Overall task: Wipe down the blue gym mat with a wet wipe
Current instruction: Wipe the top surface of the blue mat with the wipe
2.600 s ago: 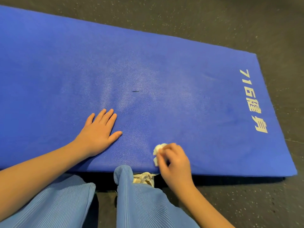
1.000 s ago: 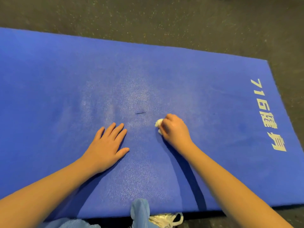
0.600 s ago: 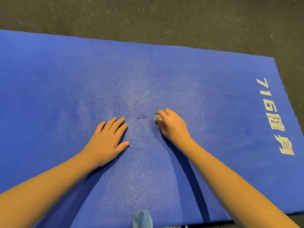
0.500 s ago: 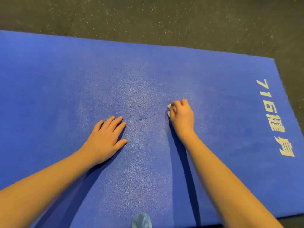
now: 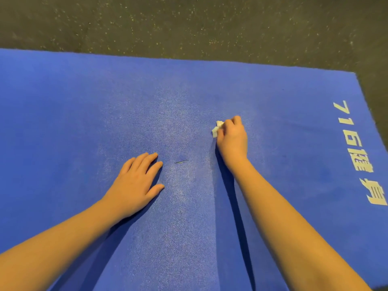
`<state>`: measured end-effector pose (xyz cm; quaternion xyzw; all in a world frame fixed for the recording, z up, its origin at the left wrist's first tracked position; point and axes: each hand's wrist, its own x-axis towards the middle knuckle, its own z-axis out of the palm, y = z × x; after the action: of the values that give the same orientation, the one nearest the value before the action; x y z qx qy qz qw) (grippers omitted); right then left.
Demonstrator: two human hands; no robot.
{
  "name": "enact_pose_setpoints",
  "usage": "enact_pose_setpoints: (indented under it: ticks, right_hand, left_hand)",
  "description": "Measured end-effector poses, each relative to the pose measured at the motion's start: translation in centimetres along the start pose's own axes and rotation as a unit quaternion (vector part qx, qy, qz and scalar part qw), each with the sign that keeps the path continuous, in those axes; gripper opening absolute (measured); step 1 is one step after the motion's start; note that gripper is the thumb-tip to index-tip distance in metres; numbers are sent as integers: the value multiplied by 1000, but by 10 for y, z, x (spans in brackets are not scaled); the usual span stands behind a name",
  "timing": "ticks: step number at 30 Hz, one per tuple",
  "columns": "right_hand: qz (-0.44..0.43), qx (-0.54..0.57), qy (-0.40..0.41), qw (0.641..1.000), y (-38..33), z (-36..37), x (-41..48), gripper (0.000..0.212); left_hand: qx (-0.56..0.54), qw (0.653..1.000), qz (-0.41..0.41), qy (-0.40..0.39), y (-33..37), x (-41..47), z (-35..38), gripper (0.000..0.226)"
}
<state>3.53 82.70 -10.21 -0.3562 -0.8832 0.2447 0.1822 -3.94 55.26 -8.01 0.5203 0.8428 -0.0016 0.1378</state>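
While left hand (image 5: 134,185) lies flat | right hand (image 5: 232,139) grips wet wipe (image 5: 216,128) | on blue mat (image 5: 63,122)

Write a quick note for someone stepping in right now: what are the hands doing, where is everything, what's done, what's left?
Left hand: flat on the blue gym mat, fingers straight, holding nothing.
Right hand: grips a crumpled white wet wipe, pressed to the mat right of centre.
Done: a pale sheen across the mat's middle suggests that part is wiped.
Left: a short dark mark between the hands, plus the duller left stretch and the end with white lettering.
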Motion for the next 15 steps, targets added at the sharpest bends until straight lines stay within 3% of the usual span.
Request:
enact_pose_setpoints:
  ticks: [2, 4, 6, 9, 11, 13, 15]
  right_hand:
    - [-86, -11, -9, 996, -18, 8, -11, 11]
    - [-217, -22, -139, 966, -27, 8, -27, 6]
    - [-283, -58, -195, 937, -19, 1, -18, 10]
    - [-158, -32, -82, 983, -8, -3, 10, 5]
    - [-59, -1, 4, 998, -10, 5, 18, 16]
    - [-75, 8, 2, 997, -18, 15, 13, 22]
    - [-173, 0, -55, 983, -21, 18, 3, 19]
  left_hand:
    - [10, 1000, -4, 0, -5, 8, -2, 64]
    - [16, 1000, -9, -8, -9, 17, -4, 66]
    - [24, 999, -9, -22, -11, 21, -2, 67]
    - [25, 999, -17, -29, -10, 20, 3, 72]
    - [24, 999, -19, -33, -9, 20, 4, 75]
    - [23, 999, -13, -40, -11, 22, 2, 76]
    - [19, 999, -3, -45, -15, 24, 0, 76]
